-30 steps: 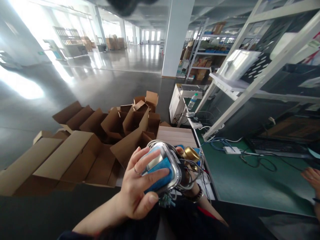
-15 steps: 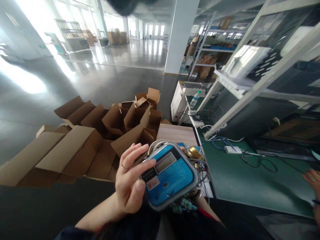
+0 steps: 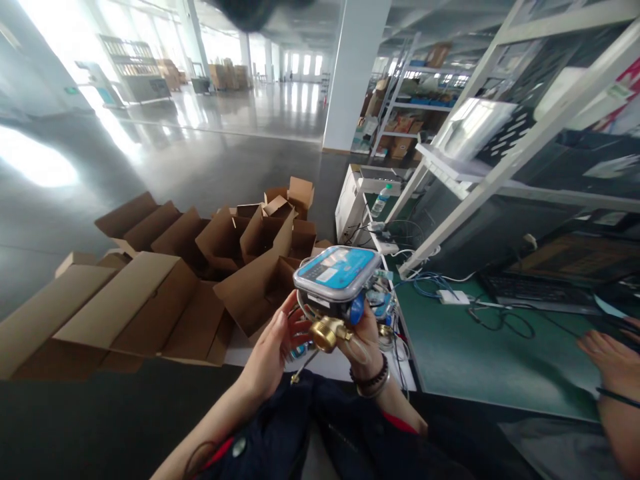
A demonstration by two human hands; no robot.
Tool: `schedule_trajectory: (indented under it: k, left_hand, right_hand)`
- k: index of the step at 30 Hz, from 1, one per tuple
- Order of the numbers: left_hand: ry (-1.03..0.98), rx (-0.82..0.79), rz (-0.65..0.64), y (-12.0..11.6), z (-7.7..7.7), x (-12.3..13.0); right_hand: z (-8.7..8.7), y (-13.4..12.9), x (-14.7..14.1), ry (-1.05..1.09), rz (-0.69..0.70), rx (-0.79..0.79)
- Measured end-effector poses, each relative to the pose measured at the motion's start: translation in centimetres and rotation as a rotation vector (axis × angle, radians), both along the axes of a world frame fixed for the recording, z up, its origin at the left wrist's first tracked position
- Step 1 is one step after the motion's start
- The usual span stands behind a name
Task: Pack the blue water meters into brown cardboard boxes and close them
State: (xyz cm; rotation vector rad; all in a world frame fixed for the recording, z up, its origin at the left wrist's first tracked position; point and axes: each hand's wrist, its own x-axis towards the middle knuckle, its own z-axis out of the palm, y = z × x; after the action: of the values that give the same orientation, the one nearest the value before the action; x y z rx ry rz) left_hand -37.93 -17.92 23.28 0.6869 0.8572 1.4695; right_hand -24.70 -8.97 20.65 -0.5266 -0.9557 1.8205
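A meter [image 3: 337, 270] with a blue face, a clear rounded cover and a brass threaded pipe end is held up in front of my body. My right hand [image 3: 367, 340] is closed round its brass body from below and the right. A blue part sits on the meter's side beside those fingers. My left hand [image 3: 273, 347] is at the meter's left side, palm turned toward it, fingers extended and apart near a thin cable. Whether those fingertips touch the cable or housing I cannot tell. A thin lead with a small brass tip [image 3: 295, 379] hangs below.
Several open cardboard boxes [image 3: 145, 293] stand at left. More meters with cables [image 3: 385, 307] lie behind my right hand. A green worktop [image 3: 465, 360] at right bears cables, a keyboard [image 3: 535, 293] and a bottle [image 3: 381, 200]. Another person's hand [image 3: 607, 353] rests at its right edge.
The meter has turned from face-on to tilted back, showing its brass end. My left hand has come off its face and dropped to its lower left side. My right hand now shows.
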Motion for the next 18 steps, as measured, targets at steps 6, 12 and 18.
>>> schedule_trajectory:
  k: [6,12,18]
  left_hand:
    - [-0.258,-0.092,-0.130,-0.5,1.0,-1.0]
    - [-0.229,-0.111,-0.046,-0.7,1.1,-1.9]
    - [0.805,-0.259,0.774,2.1,-4.5,-6.2]
  right_hand:
    - [0.3,0.5,-0.1,0.153,0.074,-0.214]
    - [0.0,0.7,0.5,0.129,0.049,-0.208]
    - [0.4,1.2,0.3,0.087,0.050,-0.182]
